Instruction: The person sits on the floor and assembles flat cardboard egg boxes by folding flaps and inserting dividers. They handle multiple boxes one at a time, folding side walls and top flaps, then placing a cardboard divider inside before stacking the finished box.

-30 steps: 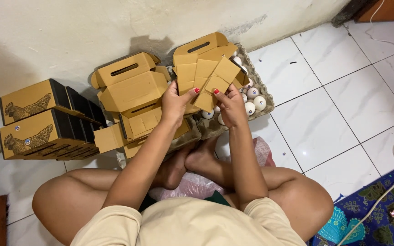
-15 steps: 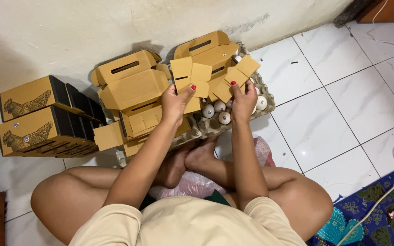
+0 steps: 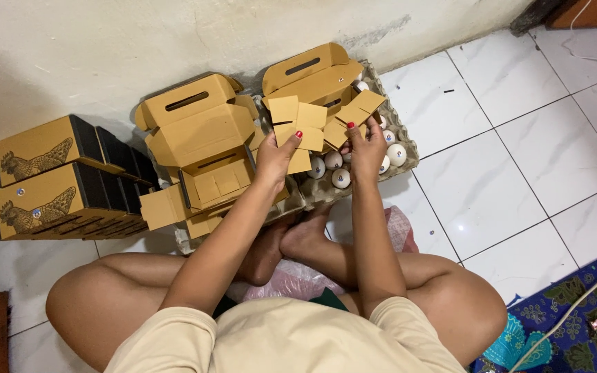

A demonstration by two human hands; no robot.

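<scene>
I sit cross-legged on a tiled floor. My left hand (image 3: 276,157) and my right hand (image 3: 367,152) together hold a brown slotted cardboard divider (image 3: 312,128), spread apart above an egg tray (image 3: 409,146). Several white eggs (image 3: 340,178) lie in the tray just below the divider. Each hand pinches one side of the cardboard piece, thumbs on top.
Open brown carton boxes (image 3: 198,128) with handle slots stand by the wall, another (image 3: 310,69) behind the tray. Closed boxes with a hen picture (image 3: 39,179) are stacked at the left. A pink plastic bag (image 3: 291,280) lies by my feet. A patterned mat (image 3: 575,331) and cable are at right.
The divider was folded together between my hands a second ago. My hands have since moved apart and spread it open, lowering it slightly toward the eggs.
</scene>
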